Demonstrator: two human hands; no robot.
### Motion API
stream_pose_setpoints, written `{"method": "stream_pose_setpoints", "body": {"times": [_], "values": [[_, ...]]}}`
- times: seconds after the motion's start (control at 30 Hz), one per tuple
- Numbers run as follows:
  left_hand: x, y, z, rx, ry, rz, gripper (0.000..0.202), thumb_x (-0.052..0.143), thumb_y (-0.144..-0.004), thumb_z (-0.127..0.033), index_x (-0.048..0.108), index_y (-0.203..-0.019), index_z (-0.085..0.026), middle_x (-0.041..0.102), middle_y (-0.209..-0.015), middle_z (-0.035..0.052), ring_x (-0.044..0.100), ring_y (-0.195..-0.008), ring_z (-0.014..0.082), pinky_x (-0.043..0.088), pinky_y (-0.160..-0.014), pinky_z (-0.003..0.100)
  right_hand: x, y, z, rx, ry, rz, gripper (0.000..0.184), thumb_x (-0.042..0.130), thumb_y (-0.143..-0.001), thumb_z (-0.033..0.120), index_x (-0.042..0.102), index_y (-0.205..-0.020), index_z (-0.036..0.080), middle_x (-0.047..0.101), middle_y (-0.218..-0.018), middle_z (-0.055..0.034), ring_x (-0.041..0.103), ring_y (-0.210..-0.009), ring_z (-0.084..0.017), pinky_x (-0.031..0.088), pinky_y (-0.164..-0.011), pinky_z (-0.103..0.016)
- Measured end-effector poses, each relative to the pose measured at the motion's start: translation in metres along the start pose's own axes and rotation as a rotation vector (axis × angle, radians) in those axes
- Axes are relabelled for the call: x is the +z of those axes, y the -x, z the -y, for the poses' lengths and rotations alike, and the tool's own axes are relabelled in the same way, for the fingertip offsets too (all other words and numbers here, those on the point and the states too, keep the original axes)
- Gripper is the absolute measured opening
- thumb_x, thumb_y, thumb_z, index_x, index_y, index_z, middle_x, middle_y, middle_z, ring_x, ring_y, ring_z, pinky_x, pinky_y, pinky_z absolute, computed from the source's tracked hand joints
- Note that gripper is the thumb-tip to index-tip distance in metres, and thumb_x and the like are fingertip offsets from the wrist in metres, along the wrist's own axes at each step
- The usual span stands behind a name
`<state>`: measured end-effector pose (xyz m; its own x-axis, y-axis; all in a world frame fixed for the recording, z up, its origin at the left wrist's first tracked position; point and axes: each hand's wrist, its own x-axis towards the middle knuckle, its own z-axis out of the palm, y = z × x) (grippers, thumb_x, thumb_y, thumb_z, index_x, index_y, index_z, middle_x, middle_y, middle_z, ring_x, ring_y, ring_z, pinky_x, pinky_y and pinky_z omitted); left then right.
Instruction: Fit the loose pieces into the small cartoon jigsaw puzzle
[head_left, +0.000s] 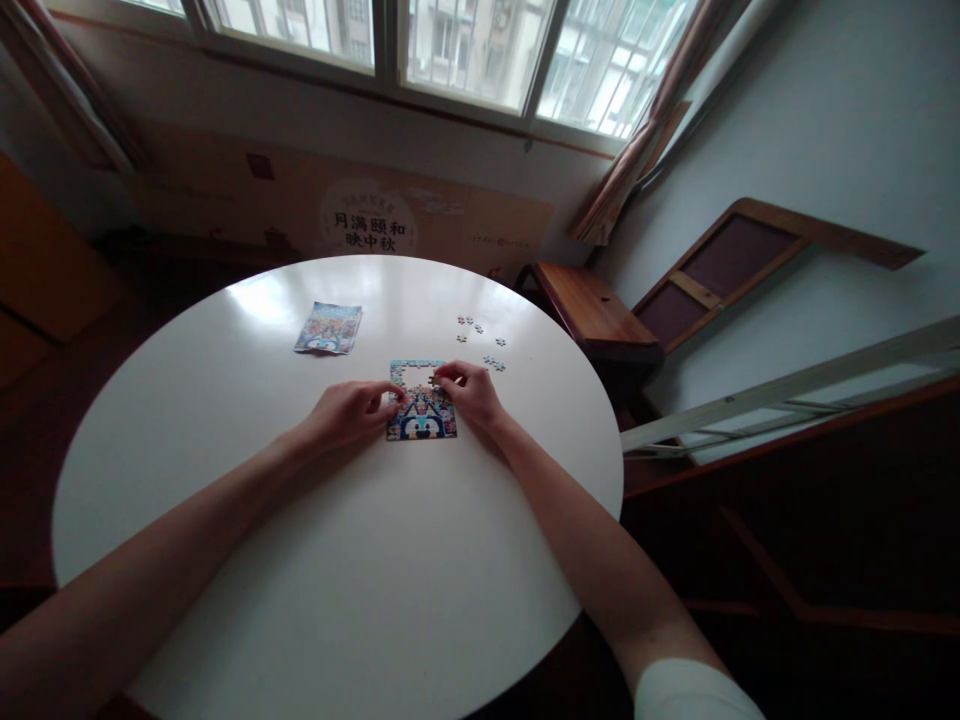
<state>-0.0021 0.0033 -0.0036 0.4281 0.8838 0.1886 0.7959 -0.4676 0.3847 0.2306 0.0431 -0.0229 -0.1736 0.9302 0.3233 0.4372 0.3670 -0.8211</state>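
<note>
A jigsaw puzzle with a blue cartoon face lies on the round white table, its lower part and frame joined and a gap in its upper middle. My right hand is at the puzzle's upper right, thumb and forefinger pinched on a small puzzle piece at the gap's edge. At the left side, my left hand rests with its fingertips on the puzzle, fingers curved and apart. Several loose puzzle pieces lie beyond my right hand.
A crumpled picture packet lies on the white table, beyond my left hand. Past the table's right edge stands a wooden stool or bench. A long cardboard sheet with printed characters leans below the window.
</note>
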Motion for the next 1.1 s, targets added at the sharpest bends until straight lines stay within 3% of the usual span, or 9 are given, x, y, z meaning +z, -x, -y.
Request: {"method": "stream_pose_setpoints", "body": {"times": [0.33, 0.67, 0.93, 1.1], "values": [[0.000, 0.001, 0.000, -0.007, -0.002, 0.004, 0.036, 0.050, -0.088, -0.050, 0.070, -0.111, -0.031, 0.059, -0.062, -0.0039, 0.052, -0.055, 0.0106, 0.028, -0.054, 0.021, -0.001, 0.000, 0.001, -0.021, 0.066, 0.046, 0.014, 0.061, -0.077, 0.012, 0.073, -0.085, 0.016, 0.071, -0.079, -0.0025, 0.057, -0.064, -0.011, 0.047, -0.066, -0.025], [0.000, 0.001, 0.000, 0.012, 0.001, -0.010, 0.041, 0.047, -0.089, -0.055, 0.070, -0.111, -0.030, 0.059, -0.062, -0.0033, 0.051, -0.054, 0.0106, 0.027, -0.053, 0.021, -0.003, 0.003, 0.006, -0.069, 0.206, 0.007, 0.018, 0.064, -0.081, 0.014, 0.074, -0.096, 0.018, 0.058, -0.083, -0.0032, 0.055, -0.075, -0.013, 0.048, -0.076, -0.027], [-0.001, 0.001, -0.001, 0.011, 0.000, -0.006, 0.037, 0.050, -0.088, -0.050, 0.071, -0.110, -0.029, 0.060, -0.061, -0.0033, 0.050, -0.054, 0.0107, 0.027, -0.053, 0.021, -0.002, 0.004, 0.009, -0.107, 0.219, 0.005, 0.017, 0.062, -0.076, 0.006, 0.074, -0.076, 0.018, 0.056, -0.084, -0.0033, 0.055, -0.079, -0.014, 0.047, -0.079, -0.029], [0.001, 0.000, 0.001, 0.015, 0.005, -0.003, 0.038, 0.049, -0.089, -0.050, 0.070, -0.111, -0.028, 0.060, -0.061, -0.0032, 0.050, -0.053, 0.0108, 0.027, -0.053, 0.021, -0.010, -0.001, 0.008, -0.094, 0.213, -0.040, 0.020, 0.058, -0.077, 0.005, 0.075, -0.081, 0.016, 0.058, -0.082, -0.0035, 0.054, -0.070, -0.013, 0.047, -0.072, -0.027]]}}
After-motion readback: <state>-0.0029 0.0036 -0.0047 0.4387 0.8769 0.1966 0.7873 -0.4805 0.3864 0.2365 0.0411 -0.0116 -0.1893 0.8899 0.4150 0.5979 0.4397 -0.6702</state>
